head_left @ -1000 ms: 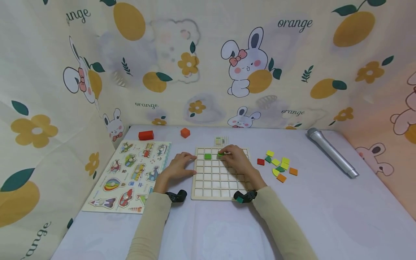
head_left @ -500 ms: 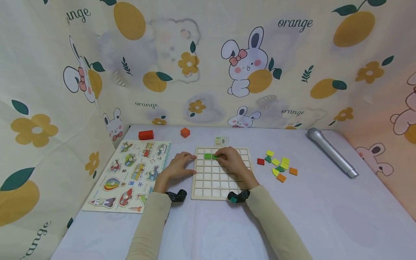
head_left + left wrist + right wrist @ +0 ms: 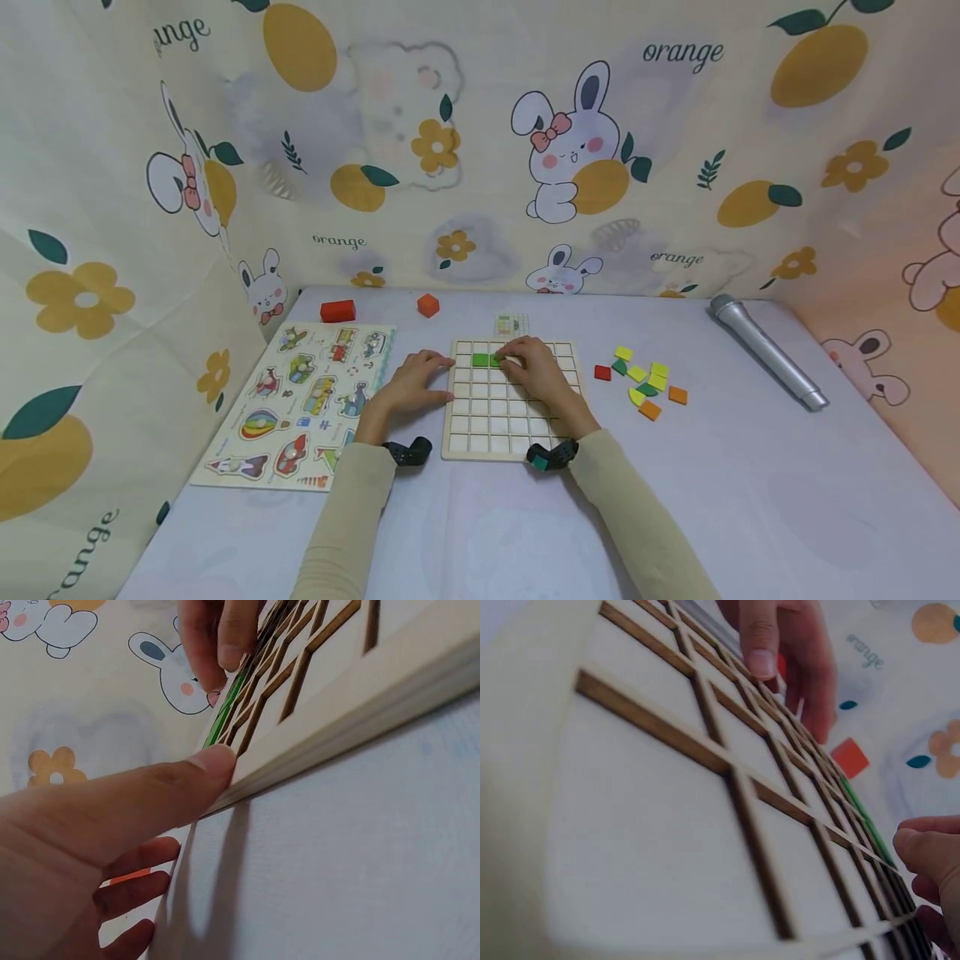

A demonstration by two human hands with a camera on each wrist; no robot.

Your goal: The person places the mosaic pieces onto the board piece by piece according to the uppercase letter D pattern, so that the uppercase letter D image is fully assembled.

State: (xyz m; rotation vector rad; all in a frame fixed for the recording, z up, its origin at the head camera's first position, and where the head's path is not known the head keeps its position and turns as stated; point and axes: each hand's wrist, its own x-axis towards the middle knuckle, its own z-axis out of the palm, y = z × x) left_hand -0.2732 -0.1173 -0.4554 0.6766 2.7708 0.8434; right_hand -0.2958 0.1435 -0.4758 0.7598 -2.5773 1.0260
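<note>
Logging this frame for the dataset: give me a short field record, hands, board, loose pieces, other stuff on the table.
left hand: rests at the left edge of the grid board, fingers straight
right hand: fingertips on a green tile in the board's second row
placed tiles: two green, side by side
loose tiles: yellow, green, red, orange, on the table right of the board
other: picture puzzle at left; silver microphone at right; red block and orange cube at back

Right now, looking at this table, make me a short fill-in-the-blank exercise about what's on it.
1. The two tiles set in the wooden grid board are ____ in colour.
2. The left hand rests on the board's ____ edge.
3. The silver microphone lies on the ____ side of the table.
4. Fingers of the right hand touch a green ____.

Missing words: green; left; right; tile
</note>
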